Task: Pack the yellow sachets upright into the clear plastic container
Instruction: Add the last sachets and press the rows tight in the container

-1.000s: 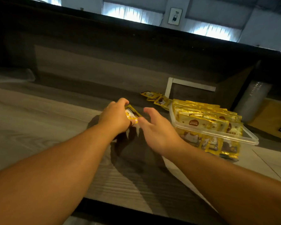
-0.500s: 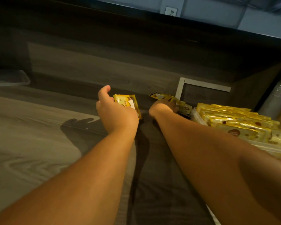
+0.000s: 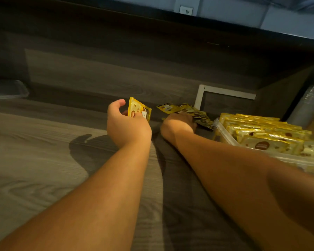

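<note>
Since a moment ago the right hand (image 3: 178,122) has settled onto the loose sachets (image 3: 184,110) (grip unclear); left hand (image 3: 128,126) pinches one sachet (image 3: 139,109) upright, the nearly full container (image 3: 225,132) lying right of both hands.

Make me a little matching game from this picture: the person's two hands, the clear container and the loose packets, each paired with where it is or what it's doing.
Things:
1. left hand
2. right hand
3. clear container
4. loose sachets

States:
a. packed with upright sachets, at the right
b. holds one sachet up off the table
c. lying flat near the back wall
d. reaching into the loose pile

Pairs: 1-b, 2-d, 3-a, 4-c
</note>
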A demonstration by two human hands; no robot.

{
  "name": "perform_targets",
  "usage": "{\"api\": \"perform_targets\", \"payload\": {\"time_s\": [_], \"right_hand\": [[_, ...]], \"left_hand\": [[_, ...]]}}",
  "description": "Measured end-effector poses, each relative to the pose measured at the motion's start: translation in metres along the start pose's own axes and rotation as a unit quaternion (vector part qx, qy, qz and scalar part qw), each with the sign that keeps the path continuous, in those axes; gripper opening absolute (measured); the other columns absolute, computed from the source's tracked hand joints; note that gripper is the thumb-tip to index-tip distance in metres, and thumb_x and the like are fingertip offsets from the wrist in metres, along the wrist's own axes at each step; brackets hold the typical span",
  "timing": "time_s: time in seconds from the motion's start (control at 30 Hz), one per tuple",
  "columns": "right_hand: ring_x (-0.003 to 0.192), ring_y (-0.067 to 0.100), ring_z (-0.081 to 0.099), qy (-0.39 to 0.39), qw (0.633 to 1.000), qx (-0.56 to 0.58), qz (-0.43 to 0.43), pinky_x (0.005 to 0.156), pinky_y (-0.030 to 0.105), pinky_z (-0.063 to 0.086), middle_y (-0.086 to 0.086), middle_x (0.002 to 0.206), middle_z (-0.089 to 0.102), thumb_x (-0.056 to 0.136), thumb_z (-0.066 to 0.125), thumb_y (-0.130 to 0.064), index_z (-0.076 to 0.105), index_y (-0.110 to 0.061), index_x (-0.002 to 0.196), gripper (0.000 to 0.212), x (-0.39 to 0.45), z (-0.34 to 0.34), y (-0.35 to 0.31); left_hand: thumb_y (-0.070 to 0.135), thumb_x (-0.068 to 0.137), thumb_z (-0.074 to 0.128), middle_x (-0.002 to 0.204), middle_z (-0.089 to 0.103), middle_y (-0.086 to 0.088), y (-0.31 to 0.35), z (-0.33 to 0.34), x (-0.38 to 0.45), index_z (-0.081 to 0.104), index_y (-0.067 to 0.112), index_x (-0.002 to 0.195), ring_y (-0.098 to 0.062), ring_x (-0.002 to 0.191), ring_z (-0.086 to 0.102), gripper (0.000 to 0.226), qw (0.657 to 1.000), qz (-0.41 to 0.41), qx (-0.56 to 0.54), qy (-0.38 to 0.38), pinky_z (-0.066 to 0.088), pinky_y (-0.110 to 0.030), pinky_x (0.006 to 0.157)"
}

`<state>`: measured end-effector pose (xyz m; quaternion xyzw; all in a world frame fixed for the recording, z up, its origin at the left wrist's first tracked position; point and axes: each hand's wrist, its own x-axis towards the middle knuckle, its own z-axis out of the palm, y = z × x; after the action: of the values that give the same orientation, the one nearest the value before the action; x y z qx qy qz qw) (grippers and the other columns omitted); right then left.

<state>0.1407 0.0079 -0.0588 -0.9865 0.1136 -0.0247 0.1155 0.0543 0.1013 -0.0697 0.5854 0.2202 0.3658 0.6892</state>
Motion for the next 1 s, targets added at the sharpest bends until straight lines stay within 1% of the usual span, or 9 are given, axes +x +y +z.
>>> {"api": "perform_targets", "payload": {"time_s": [0.1,0.3,0.4,0.47,0.53,0.63,0.8,0.9,1.0], "right_hand": [[0.129,0.038,0.042,0.018,0.997,0.026,-0.069,0.099,0.046,0.045,0.017,0.142,0.045,0.091,0.056,-0.028,0.055,-0.011,0.132,0.045,-0.029,0.002,0.006],[0.123,0.028,0.045,-0.014,0.988,0.068,-0.138,0.083,0.030,0.042,0.013,0.132,0.051,0.092,0.063,-0.028,0.057,-0.013,0.128,0.040,-0.088,-0.009,0.024],[0.126,0.024,0.046,-0.029,0.972,0.187,-0.141,0.079,0.026,0.043,0.008,0.143,0.033,0.086,0.068,-0.006,0.052,-0.025,0.133,0.053,-0.112,-0.027,0.045],[0.129,0.024,0.045,-0.019,0.954,0.261,-0.148,0.082,0.027,0.050,0.005,0.151,0.023,0.082,0.067,0.006,0.049,-0.032,0.134,0.067,-0.128,-0.031,0.058],[0.124,0.020,0.047,0.012,0.934,0.319,-0.159,0.087,0.030,0.055,0.001,0.148,0.031,0.081,0.066,0.010,0.048,-0.035,0.134,0.072,-0.136,-0.029,0.068],[0.109,0.014,0.056,0.048,0.911,0.376,-0.161,0.083,0.033,0.059,-0.007,0.133,0.050,0.084,0.064,0.007,0.048,-0.034,0.138,0.069,-0.136,-0.029,0.079],[0.131,0.002,0.039,0.124,0.876,0.409,-0.222,0.103,0.022,0.040,-0.014,0.144,0.044,0.096,0.059,-0.007,0.041,-0.033,0.147,0.060,-0.133,-0.035,0.084],[0.126,0.005,0.050,0.106,0.832,0.484,-0.250,0.101,0.035,0.051,-0.012,0.134,0.054,0.100,0.053,-0.011,0.049,-0.032,0.142,0.047,-0.136,-0.030,0.082],[0.117,0.008,0.058,0.114,0.818,0.504,-0.253,0.089,0.034,0.059,-0.012,0.126,0.059,0.100,0.055,-0.015,0.054,-0.032,0.135,0.039,-0.137,-0.030,0.081]], "left_hand": [[0.007,0.088,0.071,0.108,0.068,0.003,0.000,0.000,0.000,0.066,0.025,0.112,-0.018,0.098,0.068,0.030,0.999,0.032,0.033,-0.006,0.061,-0.040,0.080],[0.011,0.088,0.068,0.097,0.072,0.005,0.011,0.000,-0.007,0.070,0.026,0.102,-0.014,0.089,0.070,0.020,0.999,0.050,0.012,-0.018,0.061,-0.041,0.078],[0.006,0.087,0.060,0.092,0.070,0.006,0.021,-0.003,-0.011,0.064,0.032,0.093,-0.014,0.084,0.070,0.027,0.998,0.049,-0.014,-0.040,0.062,-0.039,0.070],[0.000,0.086,0.055,0.096,0.069,0.004,0.027,-0.006,-0.014,0.064,0.028,0.103,-0.013,0.084,0.071,0.034,0.997,0.029,-0.051,-0.050,0.061,-0.031,0.065],[-0.003,0.087,0.055,0.101,0.067,0.004,0.032,-0.009,-0.015,0.062,0.027,0.110,-0.011,0.082,0.071,0.038,0.995,0.005,-0.080,-0.063,0.058,-0.023,0.060],[-0.002,0.088,0.063,0.113,0.063,0.001,0.037,-0.012,-0.016,0.059,0.030,0.115,-0.012,0.084,0.072,0.042,0.988,-0.028,-0.112,-0.098,0.061,-0.026,0.063],[0.008,0.091,0.067,0.110,0.071,0.001,0.045,-0.015,-0.023,0.063,0.032,0.114,-0.017,0.090,0.074,0.033,0.964,-0.077,-0.124,-0.224,0.062,-0.037,0.066],[0.009,0.092,0.067,0.106,0.073,0.002,0.042,-0.012,-0.033,0.065,0.029,0.113,-0.015,0.091,0.074,0.029,0.954,-0.038,-0.071,-0.289,0.060,-0.033,0.064],[0.011,0.091,0.069,0.104,0.072,0.002,0.040,-0.010,-0.039,0.064,0.030,0.106,-0.015,0.093,0.073,0.024,0.956,0.018,-0.028,-0.290,0.060,-0.031,0.066]]}}
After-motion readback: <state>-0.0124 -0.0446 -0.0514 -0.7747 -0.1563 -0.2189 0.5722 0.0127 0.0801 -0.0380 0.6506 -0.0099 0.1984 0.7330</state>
